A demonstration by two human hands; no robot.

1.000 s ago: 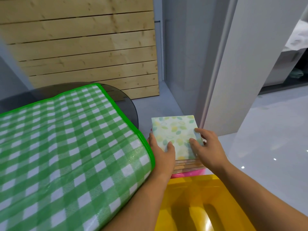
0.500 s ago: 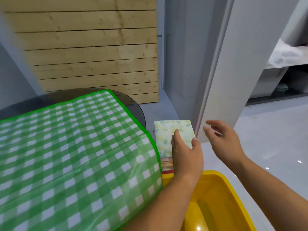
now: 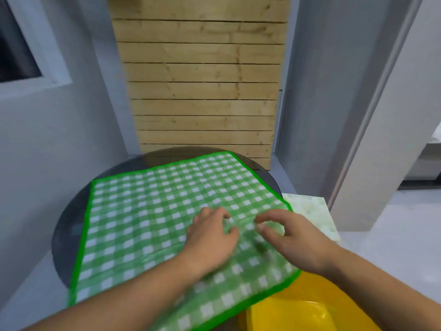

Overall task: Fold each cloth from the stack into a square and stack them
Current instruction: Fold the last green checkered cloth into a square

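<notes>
A green and white checked cloth [image 3: 152,218] lies spread over a round dark glass table [image 3: 69,225]. Both hands are over its right part. My left hand [image 3: 212,237] has its fingers curled down into the cloth, which puckers beside them. My right hand [image 3: 286,237] brings thumb and forefinger together on the cloth near its right edge. To the right, lower than the table, sits a stack of folded square cloths with a pale leaf-print cloth [image 3: 315,213] on top. The image is motion-blurred.
A yellow plastic tub [image 3: 307,314] stands at the bottom right, partly under the cloth's corner. Wooden slats [image 3: 202,91] lean against the wall behind the table. A white door frame [image 3: 372,115] rises on the right, and grey floor lies around.
Both hands left the leaf-print stack and moved left onto the green checked cloth. The view swung left and up, so the table now fills the middle.
</notes>
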